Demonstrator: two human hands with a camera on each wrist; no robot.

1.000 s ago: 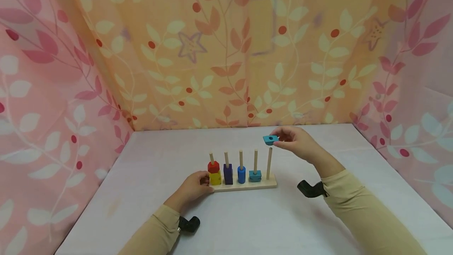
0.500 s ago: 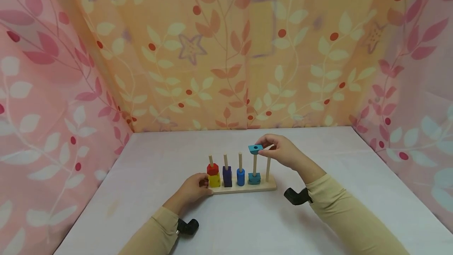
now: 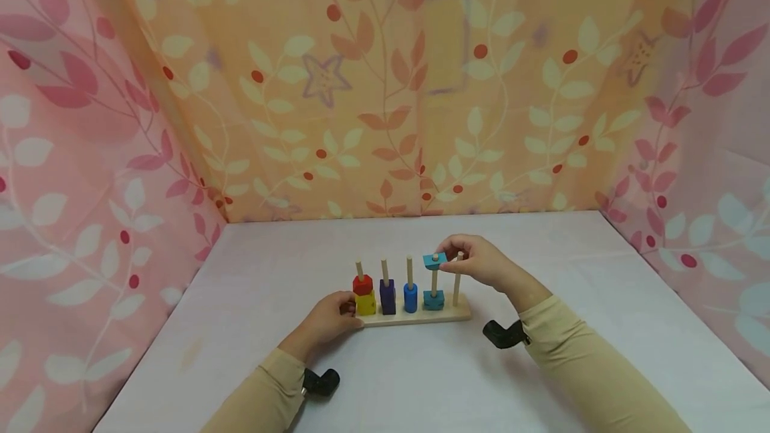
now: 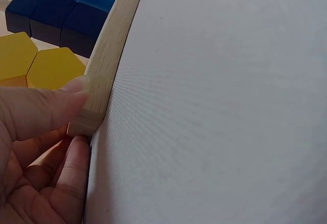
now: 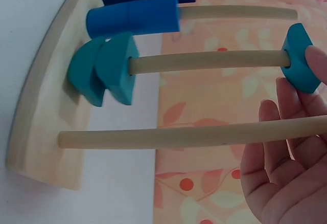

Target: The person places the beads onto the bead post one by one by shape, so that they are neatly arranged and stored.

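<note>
A wooden peg board (image 3: pixel 415 319) stands on the table with several upright pegs. My left hand (image 3: pixel 329 319) grips its left end, and the left wrist view shows the thumb (image 4: pixel 51 106) on top of the base. Near the tip of the fourth peg, my right hand (image 3: pixel 481 262) pinches a teal block (image 5: pixel 300 58); the peg's tip passes into its hole. Lower on that peg sit teal blocks (image 5: pixel 116 69), with a gap of bare peg between. The rightmost peg (image 5: pixel 194 135) is bare and crosses in front of my right fingers in the right wrist view.
Yellow blocks (image 3: pixel 365 303) under a red block (image 3: pixel 363 284) fill the leftmost peg. Beside them are dark blue blocks (image 3: pixel 388 297) and a blue cylinder stack (image 3: pixel 410 298). Patterned cloth (image 3: pixel 385 85) hangs behind the white table (image 3: pixel 421 379) and along both sides.
My right hand has moved left and down from near the rightmost peg, bringing the teal block onto the fourth peg's tip. My left hand has stayed at the board's end.
</note>
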